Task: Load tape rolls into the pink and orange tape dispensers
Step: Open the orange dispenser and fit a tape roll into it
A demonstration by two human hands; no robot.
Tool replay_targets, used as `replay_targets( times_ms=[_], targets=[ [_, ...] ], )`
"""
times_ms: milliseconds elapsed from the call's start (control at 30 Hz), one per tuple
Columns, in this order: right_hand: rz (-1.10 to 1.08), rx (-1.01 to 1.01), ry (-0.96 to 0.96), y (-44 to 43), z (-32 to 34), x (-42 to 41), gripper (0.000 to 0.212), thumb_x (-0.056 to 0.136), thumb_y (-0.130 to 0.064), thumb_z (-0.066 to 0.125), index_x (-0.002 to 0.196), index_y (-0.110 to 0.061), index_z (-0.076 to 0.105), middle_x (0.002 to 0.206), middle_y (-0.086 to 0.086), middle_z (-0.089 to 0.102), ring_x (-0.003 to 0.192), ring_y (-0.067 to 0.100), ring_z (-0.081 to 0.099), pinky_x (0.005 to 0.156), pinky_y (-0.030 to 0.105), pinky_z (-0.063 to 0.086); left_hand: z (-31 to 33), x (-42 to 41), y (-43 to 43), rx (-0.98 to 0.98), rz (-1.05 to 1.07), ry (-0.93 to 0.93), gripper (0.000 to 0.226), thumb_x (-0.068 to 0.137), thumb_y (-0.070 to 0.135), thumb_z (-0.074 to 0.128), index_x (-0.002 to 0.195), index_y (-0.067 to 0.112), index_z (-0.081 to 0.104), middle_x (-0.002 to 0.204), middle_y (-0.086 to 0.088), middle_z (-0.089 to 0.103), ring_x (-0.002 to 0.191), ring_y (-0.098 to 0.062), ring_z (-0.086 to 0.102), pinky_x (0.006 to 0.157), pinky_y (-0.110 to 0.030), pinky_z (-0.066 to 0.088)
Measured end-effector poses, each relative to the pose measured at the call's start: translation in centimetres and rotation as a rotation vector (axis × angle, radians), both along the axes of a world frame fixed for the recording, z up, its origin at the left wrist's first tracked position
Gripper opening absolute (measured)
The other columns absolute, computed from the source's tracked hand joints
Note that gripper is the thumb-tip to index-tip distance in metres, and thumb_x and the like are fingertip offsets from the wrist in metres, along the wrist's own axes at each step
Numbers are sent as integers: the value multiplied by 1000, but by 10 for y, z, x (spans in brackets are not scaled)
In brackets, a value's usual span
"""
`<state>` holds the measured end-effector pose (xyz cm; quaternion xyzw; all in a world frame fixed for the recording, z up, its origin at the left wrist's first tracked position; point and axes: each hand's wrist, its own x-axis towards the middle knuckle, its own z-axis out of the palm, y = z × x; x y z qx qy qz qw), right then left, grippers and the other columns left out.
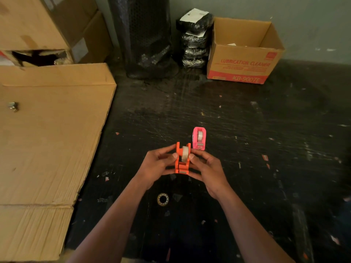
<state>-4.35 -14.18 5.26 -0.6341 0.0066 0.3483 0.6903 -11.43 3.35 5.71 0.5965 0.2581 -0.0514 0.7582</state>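
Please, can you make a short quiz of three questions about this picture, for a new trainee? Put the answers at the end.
1. True or false: the pink plastic tape dispenser standing on the dark scratched floor already holds a roll of clear tape.
2. Which hands hold the orange plastic tape dispenser? A) left hand only B) right hand only C) both hands
3. Fill in: the small round ring-shaped object lies on the floor ____ the person's forearms.

Key
1. True.
2. C: the left hand and the right hand grip it from each side, with a clear tape roll between its walls.
3. Between.
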Motion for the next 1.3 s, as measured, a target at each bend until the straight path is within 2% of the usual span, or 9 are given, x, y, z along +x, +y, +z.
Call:
replay_targets(
  times_ms=[100,267,433,667,833,900,1033,1200,1300],
  targets=[
    [5,-9,-3,1,-3,-2,28,101,-14,64,127,-20,70,113,3,81,106,17,78,89,44,65,-1,-1,1,-3,-24,5,41,100,8,65,138,23,64,119,-8,79,107,-21,78,85,-40,66],
    [3,-2,-10,4,-2,-2,26,102,-13,63,125,-22,71,112,3,82,104,15,79,77,31,66,-3,-2,-1,-8,14,2,38,100,7,64,133,26,66,116,-6,79,104,-20,79,83,-38,66],
    [-16,-47,-26,8,-9,-4,22,102,-15,62,123,-19,70,114,4,80,104,14,79,79,31,65,-7,-2,-2,46,91,36,25,98,8,67,123,11,67,113,-13,77,100,-22,80,75,-34,66],
    [49,-163,-99,19,-28,-3,25,104,-14,59,123,-25,71,120,0,76,111,13,75,99,37,60,-27,0,3,139,100,100,19,101,9,63,119,9,71,111,-13,78,97,-21,80,72,-29,65],
    [45,-189,-69,31,-50,0,31,103,-3,58,122,-24,71,117,3,76,107,14,75,92,31,62,-47,7,8,172,111,159,21,101,6,63,121,4,71,110,-18,78,100,-29,79,82,-42,67],
    [52,-221,-65,35,-61,2,31,103,-1,58,121,-23,70,114,3,75,105,15,75,90,31,63,-58,11,11,182,103,194,19,101,7,63,118,7,73,110,-16,78,99,-27,79,84,-45,66],
    [78,-338,-128,42,-82,2,31,100,-2,61,108,-30,72,109,9,76,102,22,77,94,48,63,-81,15,14,239,86,268,17,100,9,64,109,16,76,106,-11,79,96,-26,79,85,-51,66],
    [165,-474,-201,41,-94,1,33,99,-8,63,96,-39,72,104,0,78,98,18,77,93,47,63,-101,12,11,350,81,326,22,97,16,70,88,36,76,98,-4,81,91,-23,80,80,-49,67],
    [205,-521,-241,40,-94,5,27,99,-10,65,111,-34,71,108,-4,77,100,13,74,94,44,62,-104,11,10,378,88,331,19,97,20,70,91,37,76,97,-2,81,90,-22,80,80,-49,67]
  ],
)
